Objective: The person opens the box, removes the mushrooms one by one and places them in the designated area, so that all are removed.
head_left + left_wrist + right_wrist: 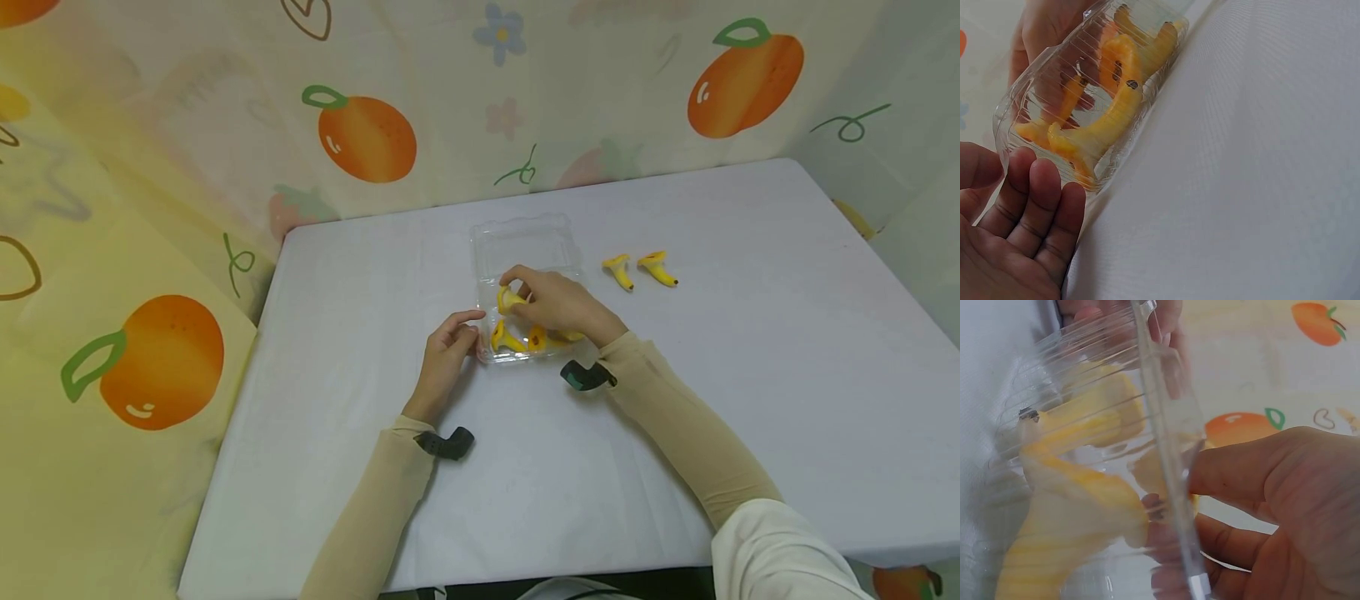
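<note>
A clear plastic container with its lid folded back holds several yellow trumpet-shaped pieces with dark tips, among them one at the front left. My right hand reaches in over the back part, thumb and fingers pinching a yellow piece. At the container's left end is my left hand, its loosely bent fingers touching the outside of the wall. Through the ribbed plastic in the right wrist view, yellow pieces show beside my right hand; its fingertips are partly hidden.
Two more yellow pieces, one and another, lie to the right of the lid on the white-covered table. A patterned curtain hangs behind the table's back edge.
</note>
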A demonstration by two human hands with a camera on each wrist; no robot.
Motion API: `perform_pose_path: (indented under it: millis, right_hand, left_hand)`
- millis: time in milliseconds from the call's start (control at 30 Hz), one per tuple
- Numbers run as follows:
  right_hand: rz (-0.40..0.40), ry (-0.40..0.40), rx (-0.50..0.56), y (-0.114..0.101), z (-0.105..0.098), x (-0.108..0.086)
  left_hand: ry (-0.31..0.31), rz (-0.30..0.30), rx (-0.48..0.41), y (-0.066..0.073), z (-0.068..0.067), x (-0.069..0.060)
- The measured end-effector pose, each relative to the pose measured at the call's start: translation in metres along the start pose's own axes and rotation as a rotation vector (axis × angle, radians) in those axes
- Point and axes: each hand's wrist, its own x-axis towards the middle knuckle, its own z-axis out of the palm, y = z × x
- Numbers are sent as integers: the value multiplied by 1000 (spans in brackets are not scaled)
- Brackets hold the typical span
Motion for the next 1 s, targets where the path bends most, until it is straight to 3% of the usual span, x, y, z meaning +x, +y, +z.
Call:
perform_pose_path:
  millis: [367, 1000]
  right_hand:
    - [-17, 15, 48, -2, -1, -2]
    - [-50, 65, 78, -2, -2, -3]
  left_hand:
    - [-10, 15, -7, 0, 0, 0]
    - [-2, -10, -6, 0, 1, 0]
